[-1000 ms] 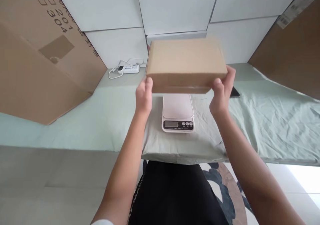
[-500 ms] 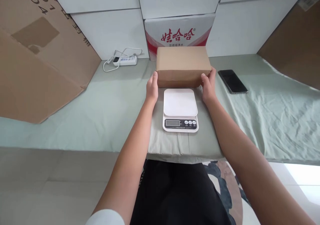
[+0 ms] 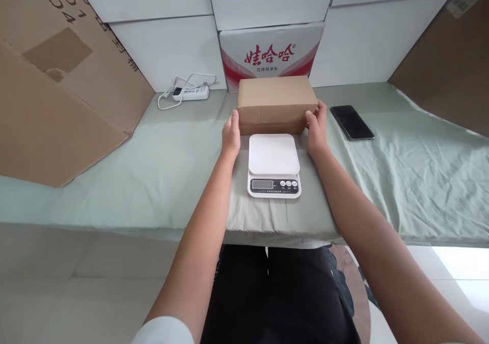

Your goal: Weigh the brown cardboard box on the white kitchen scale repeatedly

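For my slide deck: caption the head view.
Both hands, left hand and right hand, grip a cardboard box behind a kitchen scale.

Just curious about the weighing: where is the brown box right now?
The box sits on the cloth behind the scale, in front of the red-and-white carton, with one hand at each end.

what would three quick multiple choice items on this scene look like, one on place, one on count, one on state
1. Where is the brown box?
A on the scale
B behind the scale
C on the floor

2. How many round buttons does the scale have?
A one
B three
C five

3. How do the hands meet the box?
A one at each end
B both on top
C neither touches

Answers: 1 B, it sits on the green cloth past the scale. 2 B, three show beside the display. 3 A, left hand and right hand press its ends.
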The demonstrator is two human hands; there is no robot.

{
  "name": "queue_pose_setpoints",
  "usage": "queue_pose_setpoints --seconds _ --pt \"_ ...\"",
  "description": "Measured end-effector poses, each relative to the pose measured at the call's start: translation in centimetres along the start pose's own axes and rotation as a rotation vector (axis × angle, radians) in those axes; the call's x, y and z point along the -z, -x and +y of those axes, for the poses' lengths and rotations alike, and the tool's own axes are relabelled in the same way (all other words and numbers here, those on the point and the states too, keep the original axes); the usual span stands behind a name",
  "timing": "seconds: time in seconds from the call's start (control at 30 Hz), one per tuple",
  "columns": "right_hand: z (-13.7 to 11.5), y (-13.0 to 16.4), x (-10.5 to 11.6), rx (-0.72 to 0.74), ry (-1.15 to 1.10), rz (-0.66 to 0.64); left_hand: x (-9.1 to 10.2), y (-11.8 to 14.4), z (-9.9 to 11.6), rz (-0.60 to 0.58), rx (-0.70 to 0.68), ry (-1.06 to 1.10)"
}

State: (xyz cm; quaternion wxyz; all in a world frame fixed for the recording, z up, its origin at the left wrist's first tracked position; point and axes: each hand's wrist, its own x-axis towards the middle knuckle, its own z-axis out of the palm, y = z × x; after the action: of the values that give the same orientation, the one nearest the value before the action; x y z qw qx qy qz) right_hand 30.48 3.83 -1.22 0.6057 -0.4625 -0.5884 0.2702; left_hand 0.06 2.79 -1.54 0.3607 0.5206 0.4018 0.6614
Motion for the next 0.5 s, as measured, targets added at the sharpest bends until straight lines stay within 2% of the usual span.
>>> queue_pose_setpoints --seconds 0.13,0.5 --pt "0.1 -0.1 0.1 -0.055 -0.012 0.015 0.3 -0.2 0.2 0.107 0.182 -0.005" --pt "-3.2 1.1 -0.6 -0.042 -0.009 -0.017 -0.7 1.1 1.7 0.001 0.154 0.035"
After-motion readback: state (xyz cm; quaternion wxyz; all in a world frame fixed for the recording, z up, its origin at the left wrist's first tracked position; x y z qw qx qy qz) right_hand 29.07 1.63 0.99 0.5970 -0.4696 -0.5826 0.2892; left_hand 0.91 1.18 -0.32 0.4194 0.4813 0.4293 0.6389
